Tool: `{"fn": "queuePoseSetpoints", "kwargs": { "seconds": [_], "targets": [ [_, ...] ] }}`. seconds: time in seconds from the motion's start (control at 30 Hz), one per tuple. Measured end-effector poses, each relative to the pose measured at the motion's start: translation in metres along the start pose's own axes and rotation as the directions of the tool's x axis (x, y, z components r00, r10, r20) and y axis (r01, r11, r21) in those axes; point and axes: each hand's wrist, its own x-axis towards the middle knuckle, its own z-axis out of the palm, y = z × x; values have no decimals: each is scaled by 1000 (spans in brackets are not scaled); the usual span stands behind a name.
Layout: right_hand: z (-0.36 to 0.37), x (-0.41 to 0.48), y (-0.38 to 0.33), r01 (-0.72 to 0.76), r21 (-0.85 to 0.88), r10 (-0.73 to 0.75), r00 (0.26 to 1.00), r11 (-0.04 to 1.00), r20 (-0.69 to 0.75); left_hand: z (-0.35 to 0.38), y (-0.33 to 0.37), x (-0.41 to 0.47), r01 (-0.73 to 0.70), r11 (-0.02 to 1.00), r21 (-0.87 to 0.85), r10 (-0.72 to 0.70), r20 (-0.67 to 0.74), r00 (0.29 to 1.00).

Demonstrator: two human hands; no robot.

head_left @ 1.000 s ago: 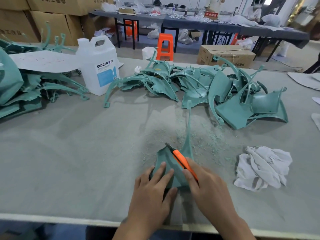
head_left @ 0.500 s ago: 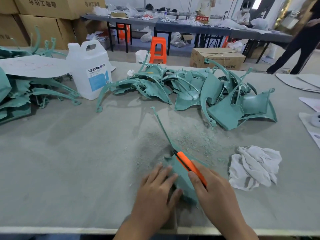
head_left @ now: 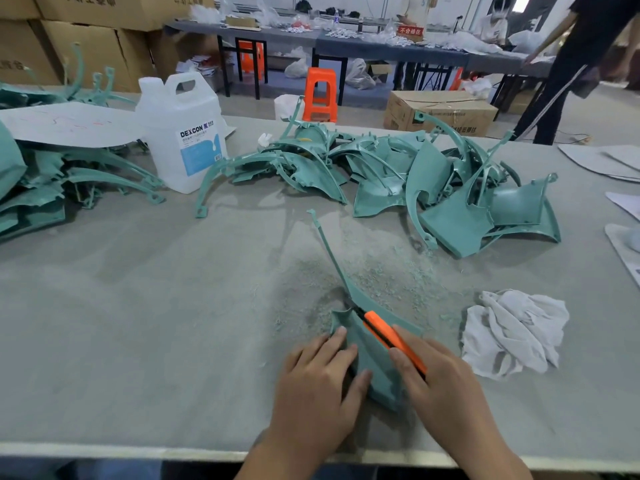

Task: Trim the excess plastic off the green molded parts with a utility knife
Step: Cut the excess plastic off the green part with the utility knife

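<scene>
A green molded part pinned on the table
DEXCON jug behind, contents unseen. Left hand presses the part, fingers flat; right hand grips an orange utility knife against it.

Matt plastic part, crumpled cloth rag
</scene>
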Motion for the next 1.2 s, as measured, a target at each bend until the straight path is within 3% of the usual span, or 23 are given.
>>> {"fn": "queuePoseSetpoints", "kwargs": {
  "seconds": [0.17,0.37,0.57,0.73,0.87,0.97,1.13,1.2],
  "targets": [
    [-7,6,11,17,-5,-17,1000,1000,0,2,11,9,88,996,-22,-86,67,994],
    [-17,9,19,74,60,-75,997,995,12,-8,-13,11,10,999,-46,-5,113,994],
    [-13,17,20,123,37,-127,984,992,128,2,25,11,125,989,73,-137,190,972],
    [-21,33,30,124,-67,-116,987,990,109,8,27,10,90,992,89,-96,69,993],
    [-21,36,30,195,12,-194,967,981,164,9,19,10,61,989,137,-72,76,994],
    [-21,41,32,165,-22,-161,981,986,106,10,17,10,72,995,71,-78,85,993],
    [-22,37,31,213,63,-221,961,975,166,-8,0,9,29,998,-51,-24,109,994],
    [-26,36,36,201,75,-207,974,977,94,-26,-18,6,11,988,-152,8,122,992]
  ]
}}
